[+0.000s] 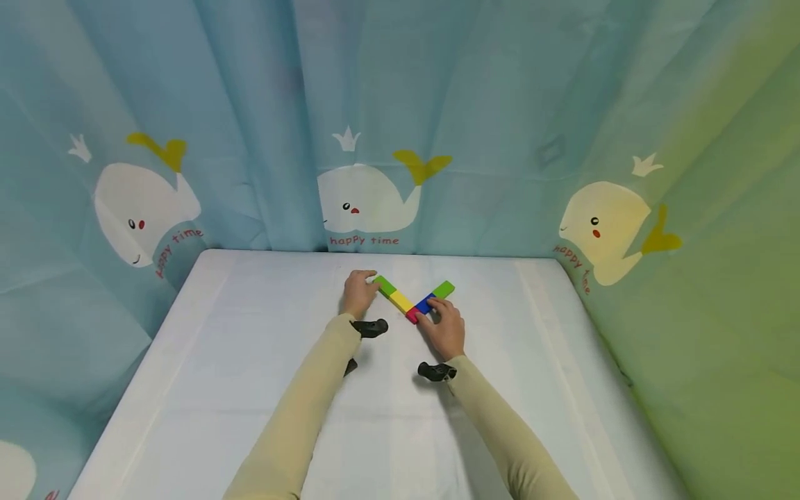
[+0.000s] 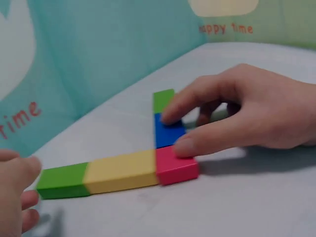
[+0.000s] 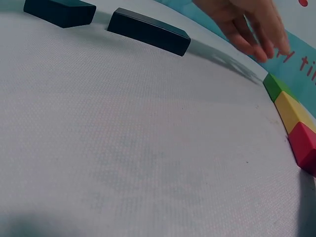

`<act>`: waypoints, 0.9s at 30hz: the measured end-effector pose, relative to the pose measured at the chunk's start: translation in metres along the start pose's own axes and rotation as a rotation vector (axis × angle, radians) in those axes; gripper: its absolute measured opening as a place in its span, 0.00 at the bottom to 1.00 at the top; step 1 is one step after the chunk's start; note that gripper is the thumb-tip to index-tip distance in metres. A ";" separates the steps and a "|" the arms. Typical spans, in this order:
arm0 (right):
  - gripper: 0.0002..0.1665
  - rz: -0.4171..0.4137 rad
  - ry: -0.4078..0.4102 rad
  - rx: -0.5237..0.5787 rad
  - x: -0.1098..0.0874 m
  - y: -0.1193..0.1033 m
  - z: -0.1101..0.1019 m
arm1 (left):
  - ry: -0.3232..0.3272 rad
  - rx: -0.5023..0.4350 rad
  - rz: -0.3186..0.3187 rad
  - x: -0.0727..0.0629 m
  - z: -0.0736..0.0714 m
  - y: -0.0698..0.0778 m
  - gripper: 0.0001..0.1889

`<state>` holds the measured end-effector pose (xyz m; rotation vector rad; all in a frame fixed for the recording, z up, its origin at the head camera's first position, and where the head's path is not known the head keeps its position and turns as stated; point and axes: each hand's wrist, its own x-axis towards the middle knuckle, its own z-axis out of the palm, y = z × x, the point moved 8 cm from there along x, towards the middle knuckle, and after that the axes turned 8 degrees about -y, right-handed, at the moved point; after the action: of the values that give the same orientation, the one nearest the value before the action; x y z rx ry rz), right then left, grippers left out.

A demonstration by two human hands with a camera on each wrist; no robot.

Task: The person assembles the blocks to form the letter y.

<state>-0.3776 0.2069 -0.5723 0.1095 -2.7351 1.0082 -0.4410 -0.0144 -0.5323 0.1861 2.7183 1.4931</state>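
Observation:
Small coloured blocks form a V on the white table. One arm has a green block (image 2: 64, 182) and a yellow block (image 2: 123, 172), meeting a red block (image 2: 177, 172) at the corner. From there a blue block (image 2: 167, 136) and another green block (image 1: 444, 289) make up the other arm. My left hand (image 1: 359, 293) is at the outer end of the left green block, thumb and fingers parted. My right hand (image 1: 447, 330) touches the corner from above, thumb tip on the red block and index fingertip on the blue one.
In the right wrist view, two dark blocks (image 3: 148, 32) lie apart from the V; the left forearm (image 1: 306, 396) mostly covers that area in the head view. A black wrist camera (image 1: 371, 328) sits on the left wrist. Whale-print curtains (image 1: 500, 139) border the table (image 1: 500, 417).

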 end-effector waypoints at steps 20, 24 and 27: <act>0.29 -0.013 0.009 0.014 0.000 0.000 -0.001 | -0.505 0.015 0.134 -0.048 -0.029 -0.026 0.18; 0.29 -0.012 0.002 0.022 0.000 0.000 0.000 | -0.554 0.066 0.157 -0.060 -0.033 -0.033 0.21; 0.29 -0.005 -0.003 0.013 -0.001 0.000 0.001 | -0.596 0.097 0.185 -0.068 -0.035 -0.037 0.24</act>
<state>-0.3772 0.2061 -0.5737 0.1199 -2.7304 1.0251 -0.3797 -0.0711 -0.5465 0.7674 2.3264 1.0995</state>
